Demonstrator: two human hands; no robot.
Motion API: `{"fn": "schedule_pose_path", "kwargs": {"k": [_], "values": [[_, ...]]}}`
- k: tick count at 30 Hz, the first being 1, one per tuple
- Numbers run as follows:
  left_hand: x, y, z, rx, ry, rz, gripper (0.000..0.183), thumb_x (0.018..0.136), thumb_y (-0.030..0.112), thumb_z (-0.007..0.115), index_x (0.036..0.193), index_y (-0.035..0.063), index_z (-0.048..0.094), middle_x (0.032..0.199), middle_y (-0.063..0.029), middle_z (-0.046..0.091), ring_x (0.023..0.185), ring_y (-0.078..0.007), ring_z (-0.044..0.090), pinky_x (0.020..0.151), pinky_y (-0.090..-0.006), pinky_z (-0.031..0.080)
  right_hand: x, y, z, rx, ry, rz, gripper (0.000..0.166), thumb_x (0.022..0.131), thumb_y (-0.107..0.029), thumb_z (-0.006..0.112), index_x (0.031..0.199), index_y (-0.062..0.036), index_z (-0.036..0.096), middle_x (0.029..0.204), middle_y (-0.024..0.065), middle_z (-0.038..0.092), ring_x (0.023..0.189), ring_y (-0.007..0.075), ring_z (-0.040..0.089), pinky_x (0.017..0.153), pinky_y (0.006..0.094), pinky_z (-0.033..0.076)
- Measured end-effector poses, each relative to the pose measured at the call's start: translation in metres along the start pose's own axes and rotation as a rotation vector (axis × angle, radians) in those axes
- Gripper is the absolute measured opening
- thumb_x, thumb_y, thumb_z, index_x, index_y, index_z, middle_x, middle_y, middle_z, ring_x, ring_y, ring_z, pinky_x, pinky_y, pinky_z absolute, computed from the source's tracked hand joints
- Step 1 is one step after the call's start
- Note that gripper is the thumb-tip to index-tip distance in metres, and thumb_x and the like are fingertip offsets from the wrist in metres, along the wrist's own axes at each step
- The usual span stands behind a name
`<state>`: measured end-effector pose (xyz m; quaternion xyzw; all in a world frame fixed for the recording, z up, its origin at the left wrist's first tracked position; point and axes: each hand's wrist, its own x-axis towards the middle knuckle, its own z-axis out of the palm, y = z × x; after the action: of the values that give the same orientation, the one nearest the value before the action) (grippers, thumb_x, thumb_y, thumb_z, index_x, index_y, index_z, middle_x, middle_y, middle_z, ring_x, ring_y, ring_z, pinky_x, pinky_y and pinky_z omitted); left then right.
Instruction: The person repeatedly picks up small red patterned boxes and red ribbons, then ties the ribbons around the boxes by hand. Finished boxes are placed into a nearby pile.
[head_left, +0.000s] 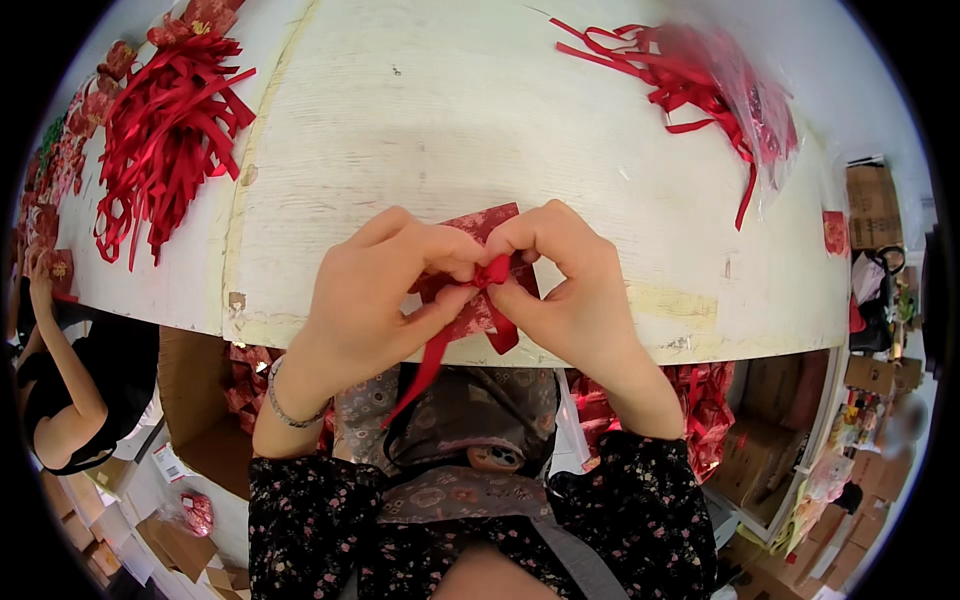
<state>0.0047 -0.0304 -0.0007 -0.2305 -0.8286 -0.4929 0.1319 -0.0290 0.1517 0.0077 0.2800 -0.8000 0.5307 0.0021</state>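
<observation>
A small red patterned gift box (480, 315) rests near the table's front edge, partly covered by both hands. On top of it is a red ribbon bow (495, 271) with its tails hanging toward me. My left hand (382, 285) pinches the bow's left side between thumb and fingers. From the right, my right hand (574, 277) pinches the bow's other side between thumb and index finger. One ribbon tail (429, 367) dangles past the table edge over my patterned apron (480, 412).
A heap of red ribbons (169, 135) lies at left on the white table (420, 135). More ribbons (682, 82) lie at right, partly under clear plastic (765, 127). Below are a cardboard box (199, 405) and red packages (701, 412). A co-worker's arm (71, 375) reaches in at left.
</observation>
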Motion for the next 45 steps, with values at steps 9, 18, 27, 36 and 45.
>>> {"fn": "schedule_pose_path", "kwargs": {"k": [9,18,27,36,45], "values": [[-0.009,0.017,0.012,-0.011,0.17,-0.279,0.024,0.071,0.011,0.074,0.093,0.0052,0.066,0.084,-0.0054,0.056,0.084,-0.0206,0.051,0.071,-0.0292,0.043,-0.007,0.018,0.015,-0.098,0.177,-0.221,0.021,0.064,0.007,0.069,0.078,-0.0071,0.062,0.077,0.0033,0.062,0.065,0.0201,0.055,0.055,0.0297,0.046],[-0.009,-0.008,0.012,-0.264,0.176,-0.372,0.013,0.069,0.007,0.076,0.077,0.0032,0.067,0.087,-0.0048,0.052,0.087,-0.0175,0.05,0.077,-0.0282,0.041,-0.011,0.015,0.007,0.098,0.168,-0.012,0.02,0.069,0.005,0.071,0.087,-0.0022,0.067,0.084,0.0069,0.063,0.068,0.013,0.059,0.062,0.0264,0.047],[-0.017,-0.014,0.021,-0.282,0.409,-0.257,0.013,0.076,0.003,0.071,0.083,0.0014,0.06,0.089,-0.004,0.053,0.083,-0.0134,0.052,0.076,-0.0261,0.042,-0.012,0.02,0.004,0.3,0.183,0.125,0.005,0.087,-0.004,0.062,0.087,0.0015,0.063,0.082,0.0014,0.061,0.07,0.0064,0.051,0.063,0.0189,0.041],[-0.013,0.002,0.027,-0.216,0.37,-0.463,0.008,0.093,0.009,0.053,0.089,0.0027,0.05,0.085,-0.0037,0.051,0.072,-0.01,0.044,0.065,-0.0232,0.039,-0.023,0.026,0.027,0.223,0.385,0.099,0.013,0.089,-0.009,0.061,0.083,0.0002,0.054,0.066,0.0008,0.054,0.059,0.0032,0.044,0.053,0.0193,0.038],[-0.027,-0.012,0.041,-0.288,0.488,-0.293,0.007,0.095,0.007,0.047,0.093,0.0002,0.045,0.084,-0.0028,0.046,0.074,-0.0082,0.04,0.069,-0.0208,0.038,-0.027,0.029,0.037,0.415,0.502,0.162,0.015,0.092,-0.009,0.057,0.081,-0.001,0.051,0.064,-0.0039,0.049,0.058,0.0018,0.039,0.052,0.0179,0.034]]}}
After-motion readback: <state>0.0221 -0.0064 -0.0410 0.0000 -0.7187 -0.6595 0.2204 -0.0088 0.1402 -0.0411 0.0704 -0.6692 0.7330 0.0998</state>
